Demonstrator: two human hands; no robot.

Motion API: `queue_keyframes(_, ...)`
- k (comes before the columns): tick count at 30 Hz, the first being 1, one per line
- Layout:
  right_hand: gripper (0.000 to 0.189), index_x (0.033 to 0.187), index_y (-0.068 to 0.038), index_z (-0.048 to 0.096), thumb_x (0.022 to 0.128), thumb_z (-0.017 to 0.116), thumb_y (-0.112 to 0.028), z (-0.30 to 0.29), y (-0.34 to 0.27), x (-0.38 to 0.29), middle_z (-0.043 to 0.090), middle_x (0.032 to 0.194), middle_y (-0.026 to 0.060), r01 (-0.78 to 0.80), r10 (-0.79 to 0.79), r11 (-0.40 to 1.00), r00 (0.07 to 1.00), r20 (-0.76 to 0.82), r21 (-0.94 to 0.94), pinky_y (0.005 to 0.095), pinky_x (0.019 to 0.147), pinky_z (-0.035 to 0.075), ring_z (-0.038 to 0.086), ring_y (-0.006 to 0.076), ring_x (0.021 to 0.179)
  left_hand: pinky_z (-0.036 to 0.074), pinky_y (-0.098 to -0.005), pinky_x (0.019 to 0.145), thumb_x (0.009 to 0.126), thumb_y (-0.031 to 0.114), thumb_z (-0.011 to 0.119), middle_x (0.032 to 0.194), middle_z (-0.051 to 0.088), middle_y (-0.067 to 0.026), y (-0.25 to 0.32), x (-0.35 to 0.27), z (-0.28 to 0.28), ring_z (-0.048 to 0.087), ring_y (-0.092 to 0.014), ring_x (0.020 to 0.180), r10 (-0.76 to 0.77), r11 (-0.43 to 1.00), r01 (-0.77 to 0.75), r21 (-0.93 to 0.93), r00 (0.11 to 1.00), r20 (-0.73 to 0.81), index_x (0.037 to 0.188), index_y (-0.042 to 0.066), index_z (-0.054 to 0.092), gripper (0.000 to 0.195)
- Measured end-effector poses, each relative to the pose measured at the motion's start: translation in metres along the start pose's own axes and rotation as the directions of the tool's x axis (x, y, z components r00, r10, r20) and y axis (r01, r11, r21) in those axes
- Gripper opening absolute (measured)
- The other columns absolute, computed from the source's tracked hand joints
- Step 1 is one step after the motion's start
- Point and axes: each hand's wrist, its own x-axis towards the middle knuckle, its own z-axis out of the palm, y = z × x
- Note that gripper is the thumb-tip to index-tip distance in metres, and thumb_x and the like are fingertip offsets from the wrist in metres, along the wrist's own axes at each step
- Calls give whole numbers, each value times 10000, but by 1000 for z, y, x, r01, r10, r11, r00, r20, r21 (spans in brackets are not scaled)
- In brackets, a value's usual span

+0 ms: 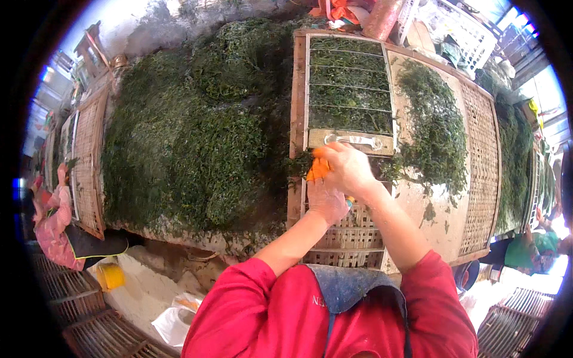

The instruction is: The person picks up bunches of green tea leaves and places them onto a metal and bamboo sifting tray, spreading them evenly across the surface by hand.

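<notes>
My left hand (326, 200), with orange covers on its fingers, reaches over the lower part of a white rectangular frame (307, 89) crossed by thin bars. Partly over it lies my right hand (347, 165), whose fingertips are also orange. What the fingers grip is hidden where the hands overlap. Just beyond them is a flat tan bar (315, 138) with a clear plastic handle (358, 141). Dark green leafy strands (299, 164) stick out beside my fingers. Under the bars lies a layer of chopped greens (349, 96); below my hands the woven slatted mat (353, 241) shows.
A large heap of wet greens (188, 147) covers the table at left. More greens (436, 125) lie on a tan board (452, 223) at right, beside a woven panel (479, 170). A white crate (474, 40) stands behind. Other people work at far left (56, 232) and far right (532, 250).
</notes>
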Motion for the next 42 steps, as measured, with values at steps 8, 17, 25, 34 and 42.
queue_keyframes(8,313,1097,-92,656,793,699,-152,39,-23,32,625,1033,125,125,-95,983,973,213,-134,457,809,559,658,357,969,269,-496,1119,877,529,595,1431,450,-150,-7,-10,-8,390,-307,1357,-3,906,-11,-424,999,-32,1469,107,374,760)
queue_keyframes(17,283,1132,-125,680,865,688,-220,1,9,-18,656,1086,144,-100,102,995,990,-94,32,448,842,552,651,344,1014,295,-544,1095,851,345,664,1309,517,-243,1,-1,-25,473,-410,1240,9,989,-4,-145,999,32,1322,-22,514,615)
queue_keyframes(25,121,926,-128,692,840,645,-199,44,26,-17,652,914,97,-111,109,994,991,-78,-20,431,781,557,666,315,902,291,-569,1091,807,204,754,1314,559,-147,-37,-28,-34,496,-355,1278,149,924,-319,-209,806,-573,1257,49,559,514)
queue_keyframes(34,602,1294,-167,599,718,772,-175,-41,93,-85,575,1349,119,-174,177,984,940,-292,37,481,1067,437,509,379,1271,279,-552,1151,882,390,708,1446,488,-179,-23,-5,-34,393,-380,1399,292,930,-353,-101,878,-380,1385,10,522,658)
queue_keyframes(42,284,1086,-106,632,805,666,-132,-38,114,-91,661,1054,140,-449,437,891,889,-136,-69,453,859,535,658,342,1009,245,-513,1197,904,553,602,1458,442,-294,63,40,-9,379,-407,1409,502,830,-510,-225,860,-93,1393,-69,475,802)
